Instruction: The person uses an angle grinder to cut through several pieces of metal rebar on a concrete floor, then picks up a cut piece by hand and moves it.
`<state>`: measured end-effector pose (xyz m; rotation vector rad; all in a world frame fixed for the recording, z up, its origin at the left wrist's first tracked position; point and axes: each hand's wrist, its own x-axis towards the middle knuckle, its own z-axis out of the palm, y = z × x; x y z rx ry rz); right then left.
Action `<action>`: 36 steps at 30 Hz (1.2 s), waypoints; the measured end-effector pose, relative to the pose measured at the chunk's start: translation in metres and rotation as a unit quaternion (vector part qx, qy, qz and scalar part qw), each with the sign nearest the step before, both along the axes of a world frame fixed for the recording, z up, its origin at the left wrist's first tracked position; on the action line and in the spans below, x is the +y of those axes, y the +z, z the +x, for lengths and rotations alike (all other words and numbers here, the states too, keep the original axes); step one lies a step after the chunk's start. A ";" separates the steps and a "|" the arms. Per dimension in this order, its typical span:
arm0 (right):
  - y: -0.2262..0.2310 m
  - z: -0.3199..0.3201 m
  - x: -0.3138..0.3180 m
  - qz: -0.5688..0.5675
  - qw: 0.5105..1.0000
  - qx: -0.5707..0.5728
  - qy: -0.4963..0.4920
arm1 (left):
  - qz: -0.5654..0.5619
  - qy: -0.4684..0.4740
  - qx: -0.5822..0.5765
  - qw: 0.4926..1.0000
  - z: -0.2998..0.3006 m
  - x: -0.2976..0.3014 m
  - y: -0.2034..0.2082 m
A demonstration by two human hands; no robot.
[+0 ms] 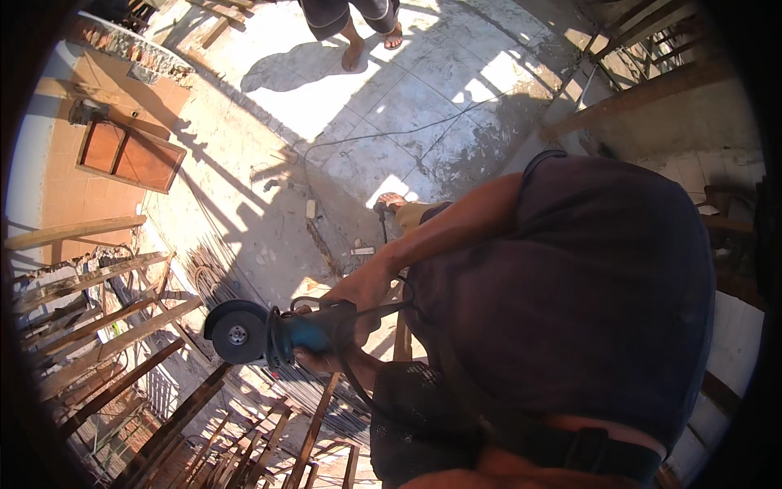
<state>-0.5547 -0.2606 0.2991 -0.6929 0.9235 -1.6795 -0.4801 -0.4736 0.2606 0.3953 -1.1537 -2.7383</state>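
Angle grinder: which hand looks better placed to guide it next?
Probably the right hand: it holds the angle grinder, its forearm unobstructed; the left hand, also on the tool, is partly hidden.

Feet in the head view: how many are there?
3: one foot and another foot beside it at top centre; a third foot above and right of the angle grinder. Others may be hidden.

The grinder (305, 332) has a teal body and a round, dark grey disc (249, 352) with a silvery hub (237, 334). It is held lengthwise, disc end at the picture's left, disc face turned up toward the camera.
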 end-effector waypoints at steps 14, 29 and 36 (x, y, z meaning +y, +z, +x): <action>0.019 -0.134 -0.009 0.234 0.922 0.261 -0.163 | -0.177 0.183 -0.122 0.959 -0.128 0.014 0.034; -0.026 -0.204 -0.011 0.358 0.787 0.490 -0.108 | 0.086 0.144 0.214 0.962 -0.150 -0.074 0.092; 0.084 -0.144 0.003 0.164 0.958 0.145 0.185 | -0.081 0.358 0.197 0.909 -0.145 -0.182 0.110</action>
